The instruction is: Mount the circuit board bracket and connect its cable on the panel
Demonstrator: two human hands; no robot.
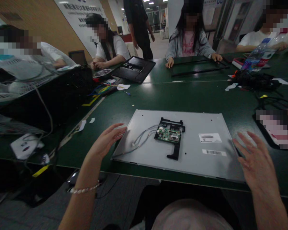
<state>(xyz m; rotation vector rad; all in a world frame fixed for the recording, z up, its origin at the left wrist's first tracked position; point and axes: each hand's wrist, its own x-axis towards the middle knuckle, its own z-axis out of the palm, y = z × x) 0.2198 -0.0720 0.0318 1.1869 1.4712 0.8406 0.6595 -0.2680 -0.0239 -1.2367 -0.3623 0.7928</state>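
Lying flat between left hand (108,138) and right hand (256,156): grey panel (192,137).

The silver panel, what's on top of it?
On the silver panel are a black bracket, a green circuit board, grey cables and two white labels. The panel's surface right beneath them is covered.

One panel (192,140) has one circuit board (168,135), two labels (210,138).

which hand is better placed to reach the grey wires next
Probably the left hand: it's at the edge of the panel nearer the grey wires; the right hand is at the opposite edge, beyond the circuit board.
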